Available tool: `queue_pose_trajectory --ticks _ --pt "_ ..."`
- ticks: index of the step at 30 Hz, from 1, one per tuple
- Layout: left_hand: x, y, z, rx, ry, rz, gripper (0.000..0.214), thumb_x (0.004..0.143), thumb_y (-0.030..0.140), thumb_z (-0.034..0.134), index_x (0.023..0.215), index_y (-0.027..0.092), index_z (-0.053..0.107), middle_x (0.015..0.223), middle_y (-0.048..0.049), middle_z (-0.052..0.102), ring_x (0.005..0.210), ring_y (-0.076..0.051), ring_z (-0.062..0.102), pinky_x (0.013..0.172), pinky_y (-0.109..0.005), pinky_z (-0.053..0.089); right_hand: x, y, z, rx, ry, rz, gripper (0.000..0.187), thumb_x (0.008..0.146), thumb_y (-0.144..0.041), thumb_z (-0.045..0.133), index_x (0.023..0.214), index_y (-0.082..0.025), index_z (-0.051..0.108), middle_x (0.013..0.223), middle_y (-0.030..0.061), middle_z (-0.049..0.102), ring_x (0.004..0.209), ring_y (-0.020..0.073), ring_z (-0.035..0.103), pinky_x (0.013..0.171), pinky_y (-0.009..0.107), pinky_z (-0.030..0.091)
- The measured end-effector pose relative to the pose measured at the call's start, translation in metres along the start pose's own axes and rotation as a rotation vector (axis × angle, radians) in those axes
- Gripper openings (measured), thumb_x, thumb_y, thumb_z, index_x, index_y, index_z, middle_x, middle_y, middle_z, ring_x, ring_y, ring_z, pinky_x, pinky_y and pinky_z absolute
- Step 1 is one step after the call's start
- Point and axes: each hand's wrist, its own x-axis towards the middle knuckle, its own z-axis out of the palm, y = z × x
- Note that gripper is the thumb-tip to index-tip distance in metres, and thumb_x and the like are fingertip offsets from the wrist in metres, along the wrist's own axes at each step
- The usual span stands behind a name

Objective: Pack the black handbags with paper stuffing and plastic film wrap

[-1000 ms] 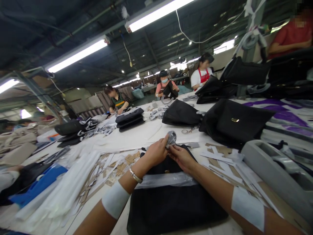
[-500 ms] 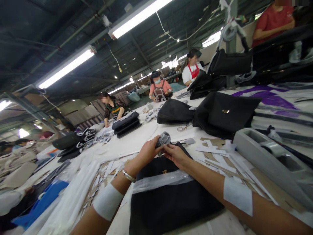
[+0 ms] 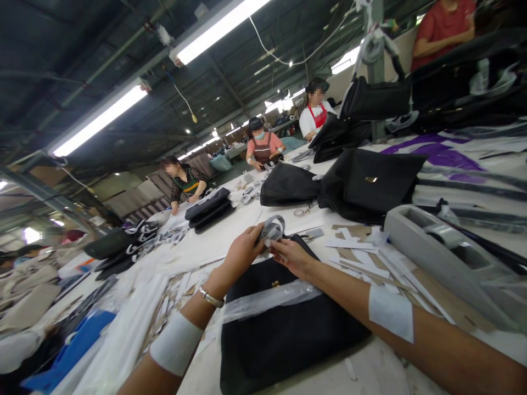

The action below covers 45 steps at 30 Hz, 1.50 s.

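My left hand (image 3: 242, 253) and my right hand (image 3: 290, 254) meet over the far end of a black bag (image 3: 284, 334) that lies flat on the white table (image 3: 230, 230) in front of me. Both hands pinch a small grey wrapped piece (image 3: 272, 229), held just above the bag. A strip of clear plastic film (image 3: 267, 299) lies across the bag under my forearms. A silver bracelet sits on my left wrist, and white patches are on both forearms.
Black handbags (image 3: 370, 181) stand at the right and further back, with a stack of black pieces (image 3: 209, 204). A grey tray (image 3: 444, 247) and cardboard and paper strips (image 3: 362, 258) lie to the right. White strips (image 3: 123, 323) and a blue item (image 3: 69, 340) are left. Several people work along the table.
The view has swung down and to the left a little. My hands stay together on the grey wrapped piece and have turned it slightly.
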Motion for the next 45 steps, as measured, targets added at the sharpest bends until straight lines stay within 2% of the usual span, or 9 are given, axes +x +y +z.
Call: queue_pose_trajectory --ticks 7,10,15,18,22,28,33,38,45 --pt "0.002 0.002 0.0 -0.061 -0.034 0.111 0.057 0.086 0.028 0.065 0.14 0.02 0.046 0.132 -0.0125 0.059 0.118 -0.026 0.059 0.101 -0.038 0.048 0.0 0.0 0.001 -0.017 0.042 0.006 0.016 0.072 -0.027 0.08 0.077 -0.016 0.069 0.074 0.0007 0.068 0.067 0.0099 0.061 0.065 0.021 0.049" --pt "0.006 0.0 -0.007 -0.014 -0.039 0.076 0.049 0.091 0.025 0.056 0.138 0.015 0.048 0.13 -0.0147 0.061 0.116 -0.027 0.06 0.1 -0.039 0.049 0.002 0.001 0.001 -0.028 0.065 0.015 0.016 0.072 -0.026 0.08 0.075 -0.016 0.068 0.071 0.0001 0.067 0.065 0.009 0.06 0.062 0.02 0.049" --pt "0.014 -0.001 -0.017 0.047 0.097 -0.007 0.044 0.095 0.015 0.043 0.139 0.013 0.047 0.135 -0.0169 0.058 0.121 -0.029 0.058 0.101 -0.043 0.048 0.005 0.004 -0.001 -0.046 0.086 0.029 0.022 0.066 -0.027 0.084 0.07 -0.016 0.065 0.07 -0.0005 0.067 0.065 0.0089 0.06 0.061 0.021 0.049" --pt "0.012 0.003 -0.008 -0.04 0.148 0.029 0.042 0.095 0.016 0.044 0.137 0.016 0.05 0.134 -0.0145 0.059 0.122 -0.026 0.058 0.103 -0.042 0.048 0.005 0.004 -0.002 -0.041 0.083 0.016 0.023 0.065 -0.029 0.085 0.07 -0.017 0.065 0.069 -0.0011 0.066 0.065 0.0091 0.061 0.061 0.021 0.049" --pt "-0.001 0.011 0.021 -0.193 0.215 0.012 0.037 0.095 0.02 0.049 0.132 0.019 0.055 0.13 -0.0104 0.063 0.12 -0.022 0.059 0.105 -0.039 0.047 0.004 0.002 -0.003 -0.016 0.072 -0.021 0.021 0.068 -0.029 0.083 0.074 -0.016 0.068 0.071 -0.0005 0.067 0.065 0.0091 0.061 0.062 0.02 0.049" --pt "-0.014 0.019 0.053 -0.137 0.28 -0.018 0.037 0.097 0.024 0.048 0.133 0.025 0.056 0.129 -0.0044 0.065 0.115 -0.024 0.056 0.101 -0.043 0.048 0.002 0.001 -0.002 0.01 0.036 -0.088 0.02 0.07 -0.03 0.08 0.082 -0.018 0.07 0.084 0.0019 0.072 0.079 0.0138 0.066 0.073 0.024 0.051" --pt "-0.014 0.02 0.06 -0.152 0.35 -0.082 0.036 0.097 0.023 0.048 0.131 0.025 0.058 0.131 -0.0037 0.064 0.114 -0.024 0.052 0.103 -0.044 0.046 -0.005 -0.005 0.003 0.022 -0.025 -0.113 0.023 0.066 -0.028 0.082 0.086 -0.021 0.073 0.097 0.0032 0.073 0.096 0.0188 0.066 0.084 0.028 0.052" --pt "-0.015 0.022 0.061 -0.217 0.401 -0.086 0.035 0.095 0.022 0.052 0.129 0.025 0.061 0.129 -0.0025 0.065 0.114 -0.022 0.052 0.103 -0.043 0.047 -0.008 -0.008 0.003 0.043 -0.055 -0.117 0.028 0.07 -0.029 0.08 0.095 -0.019 0.074 0.102 0.0039 0.073 0.1 0.0182 0.065 0.086 0.027 0.052" --pt "-0.017 0.012 0.054 -0.325 0.287 0.014 0.035 0.094 0.025 0.055 0.129 0.025 0.061 0.128 -0.0058 0.065 0.119 -0.023 0.054 0.105 -0.046 0.045 -0.005 -0.003 -0.001 0.023 -0.008 -0.112 0.027 0.067 -0.03 0.083 0.089 -0.017 0.074 0.098 0.0055 0.074 0.097 0.0191 0.066 0.086 0.029 0.052"
